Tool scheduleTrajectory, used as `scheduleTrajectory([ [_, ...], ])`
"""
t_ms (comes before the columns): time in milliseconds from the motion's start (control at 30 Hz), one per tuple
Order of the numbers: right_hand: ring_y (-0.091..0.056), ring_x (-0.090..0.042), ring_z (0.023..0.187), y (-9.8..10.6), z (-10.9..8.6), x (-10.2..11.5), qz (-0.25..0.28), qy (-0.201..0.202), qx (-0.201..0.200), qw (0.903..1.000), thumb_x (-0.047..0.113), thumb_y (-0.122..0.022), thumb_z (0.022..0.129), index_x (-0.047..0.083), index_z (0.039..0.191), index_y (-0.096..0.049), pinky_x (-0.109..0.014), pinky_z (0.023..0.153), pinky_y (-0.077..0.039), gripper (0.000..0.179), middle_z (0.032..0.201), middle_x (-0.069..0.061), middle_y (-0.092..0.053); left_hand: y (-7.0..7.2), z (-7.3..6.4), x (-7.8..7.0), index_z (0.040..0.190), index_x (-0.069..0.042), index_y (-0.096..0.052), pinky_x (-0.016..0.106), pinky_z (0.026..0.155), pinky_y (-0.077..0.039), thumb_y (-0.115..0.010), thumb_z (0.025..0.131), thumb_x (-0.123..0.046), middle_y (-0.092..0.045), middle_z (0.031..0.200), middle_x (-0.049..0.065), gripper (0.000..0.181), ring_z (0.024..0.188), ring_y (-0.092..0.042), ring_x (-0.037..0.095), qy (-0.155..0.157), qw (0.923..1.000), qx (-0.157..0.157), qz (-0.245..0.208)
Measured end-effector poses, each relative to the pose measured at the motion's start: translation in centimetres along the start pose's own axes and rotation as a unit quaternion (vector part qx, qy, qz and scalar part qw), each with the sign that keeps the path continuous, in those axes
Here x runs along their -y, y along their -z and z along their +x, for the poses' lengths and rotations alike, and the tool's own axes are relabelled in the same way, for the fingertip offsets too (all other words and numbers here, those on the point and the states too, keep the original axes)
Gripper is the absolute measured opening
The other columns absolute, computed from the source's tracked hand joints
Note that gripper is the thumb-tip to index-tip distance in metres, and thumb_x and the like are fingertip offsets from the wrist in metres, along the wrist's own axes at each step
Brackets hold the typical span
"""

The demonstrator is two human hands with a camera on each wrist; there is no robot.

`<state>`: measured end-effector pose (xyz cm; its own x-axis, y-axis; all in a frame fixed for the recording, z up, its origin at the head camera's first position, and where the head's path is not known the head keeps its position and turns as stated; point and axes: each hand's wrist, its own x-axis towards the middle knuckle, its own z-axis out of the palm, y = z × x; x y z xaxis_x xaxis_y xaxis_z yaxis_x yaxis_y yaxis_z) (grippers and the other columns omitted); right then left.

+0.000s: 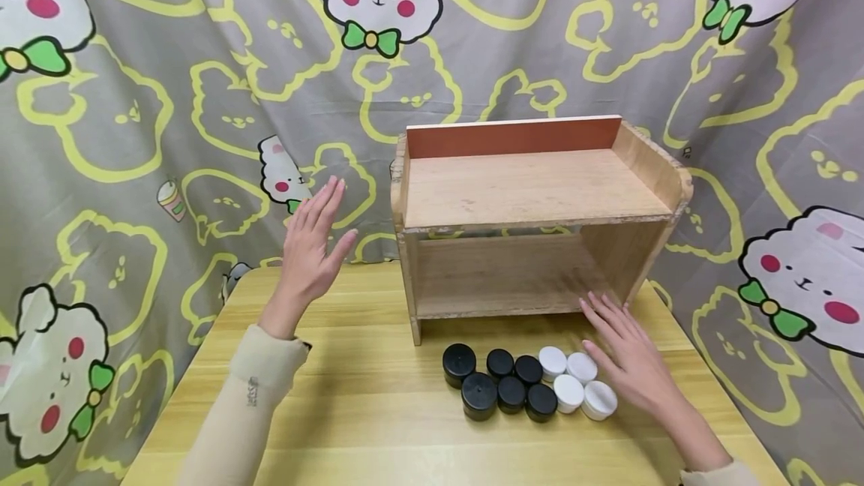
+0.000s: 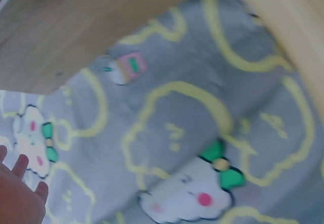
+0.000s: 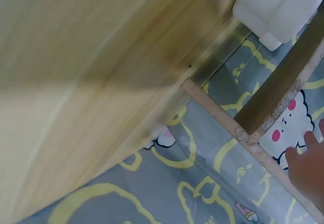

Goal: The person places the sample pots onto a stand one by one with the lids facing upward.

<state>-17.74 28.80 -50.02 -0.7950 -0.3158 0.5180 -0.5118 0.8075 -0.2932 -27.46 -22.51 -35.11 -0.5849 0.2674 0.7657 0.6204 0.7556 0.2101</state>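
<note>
Partly cropped in wrist views, left hand [image 1: 310, 246], right hand [image 1: 631, 366] near white containers [image 1: 569, 391].

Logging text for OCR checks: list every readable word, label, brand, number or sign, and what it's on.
Left sleeve: dark lettering running along it, too small and blurred to read for sure.
Black jars, white jars: no text readable.
Shelf: none readable.
Curtain: cartoon drawings, no readable words.
Nothing can be quoted with confidence.
</note>
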Motion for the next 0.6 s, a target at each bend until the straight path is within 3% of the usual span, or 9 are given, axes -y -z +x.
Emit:
scheduleTrajectory([
  [133,-0.034,-0.047,0.148,0.6,-0.6,0.4,0.082,-0.049,0.017,0.9953,0.017,-0.06,0.103,0.02,0.162,-0.037,-0.062,0.127,-0.019,0.064,0.166,-0.015,-0.036,-0.4,2.6,-1.5,0.163,-0.017,-0.033,0.054,0.128,-0.02,-0.042,0.105,-0.054,-0.032,0.17,0.001,0.07,0.155,-0.031,0.024,-0.004,0.9976,-0.013,-0.068],
  [233,-0.038,-0.04,0.146,0.9,-1.1,0.5,0.12,-0.078,0.024,0.9894,0.015,-0.059,0.104,0.022,0.161,-0.038,-0.08,0.106,-0.031,0.062,0.164,-0.016,-0.04,-1.0,4.3,-2.5,0.163,-0.016,-0.033,0.051,0.128,-0.022,-0.047,0.103,-0.047,-0.032,0.17,0.0,0.069,0.155,-0.03,0.023,-0.01,0.9937,-0.017,-0.111],
  [367,-0.038,-0.02,0.144,1.1,-1.9,0.3,0.142,-0.104,0.031,0.9839,0.015,-0.059,0.104,0.024,0.16,-0.04,-0.082,0.098,-0.035,0.06,0.16,-0.017,-0.044,-1.8,5.9,-3.5,0.163,-0.019,-0.033,0.05,0.128,-0.022,-0.048,0.103,-0.045,-0.033,0.169,-0.001,0.067,0.155,-0.029,0.02,-0.011,0.9871,-0.013,-0.159],
  [500,-0.045,-0.017,0.136,1.2,-2.7,0.3,0.16,-0.118,0.044,0.979,0.015,-0.059,0.104,0.022,0.16,-0.04,-0.082,0.094,-0.039,0.059,0.153,-0.018,-0.05,-2.8,6.8,-4.0,0.161,-0.02,-0.037,0.049,0.128,-0.023,-0.05,0.102,-0.041,-0.038,0.166,0.002,0.065,0.153,-0.032,0.02,-0.008,0.9793,-0.014,-0.202],
  [600,-0.05,-0.006,0.127,1.1,-3.2,0.3,0.163,-0.117,0.053,0.9782,0.013,-0.062,0.103,0.019,0.16,-0.041,-0.074,0.095,-0.046,0.061,0.148,-0.018,-0.054,-3.4,7.2,-4.1,0.158,-0.016,-0.042,0.046,0.127,-0.026,-0.052,0.1,-0.037,-0.044,0.161,0.004,0.063,0.15,-0.037,0.021,-0.008,0.9738,-0.021,-0.226],
])
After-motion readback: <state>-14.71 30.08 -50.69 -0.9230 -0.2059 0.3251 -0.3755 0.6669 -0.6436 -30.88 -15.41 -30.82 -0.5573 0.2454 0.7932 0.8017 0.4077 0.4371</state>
